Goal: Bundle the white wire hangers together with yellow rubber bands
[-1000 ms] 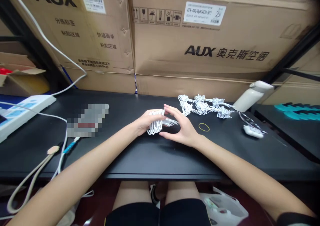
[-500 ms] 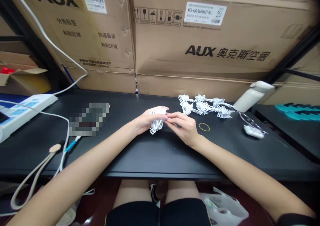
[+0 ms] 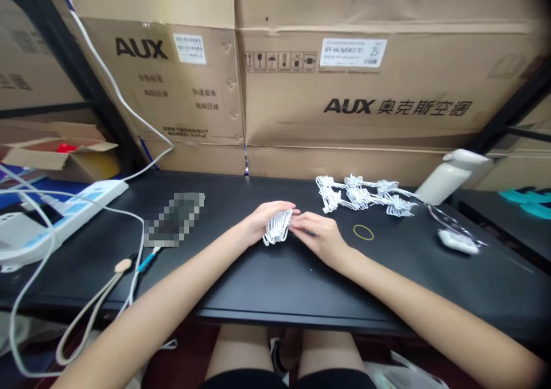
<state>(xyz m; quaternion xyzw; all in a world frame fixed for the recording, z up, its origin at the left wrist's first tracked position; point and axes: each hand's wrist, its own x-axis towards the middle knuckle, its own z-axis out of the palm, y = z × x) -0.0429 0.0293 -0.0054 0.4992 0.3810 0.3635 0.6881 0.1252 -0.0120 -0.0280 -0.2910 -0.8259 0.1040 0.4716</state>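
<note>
A bundle of thin white hooks [image 3: 276, 229], their curved ends pointing down, is gripped in my left hand [image 3: 258, 220] above the black table. My right hand [image 3: 321, 234] has its fingers pinched together at the bundle's right edge; the fingertips are partly hidden there. A yellow rubber band [image 3: 364, 232] lies on the table to the right of my right hand. Beyond it, several more bundles of white hooks [image 3: 358, 197] are set out in two rows.
A white bottle [image 3: 450, 179] leans at the back right, near a white case [image 3: 458, 241] and glasses [image 3: 451, 222]. On the left are a blurred-out phone [image 3: 176, 220], a power strip [image 3: 81, 205] and loose cables. Large cardboard boxes [image 3: 284, 119] stand along the back.
The camera view has tilted up and shifted left, so everything appears lower and farther right. Both hands stay at the bundle, which has turned to show its row of hooks more fully.
</note>
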